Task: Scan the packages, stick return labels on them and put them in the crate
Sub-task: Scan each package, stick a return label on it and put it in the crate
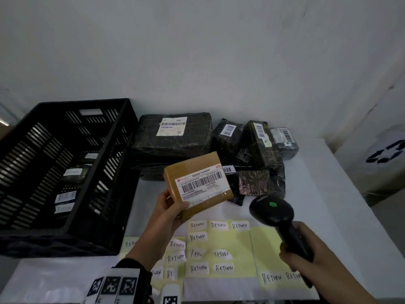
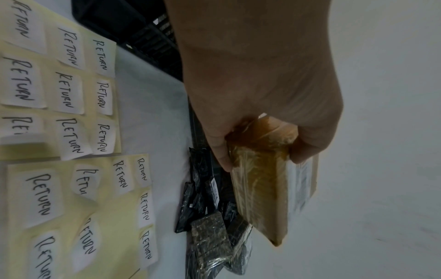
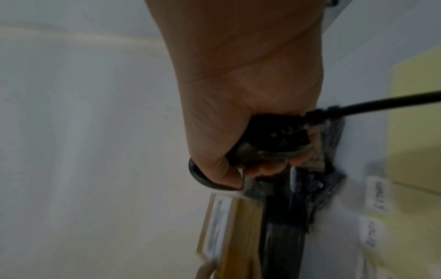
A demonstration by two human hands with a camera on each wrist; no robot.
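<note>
This looked like a parcel-returns packing station. A white table (image 1: 317,194) held wrapped packages (image 1: 175,137), a black crate (image 1: 65,163), handwritten RETURN labels (image 1: 198,224) and a barcode scanner (image 1: 271,210), against a bare wall.

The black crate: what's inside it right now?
Inside the black crate, at least two dark packages lie on the bottom, with white RETURN labels showing. The near wall hides part of the floor, so more may be there.

Both hands (image 1: 168,207) (image 1: 306,249) raised, fingers curled
</note>
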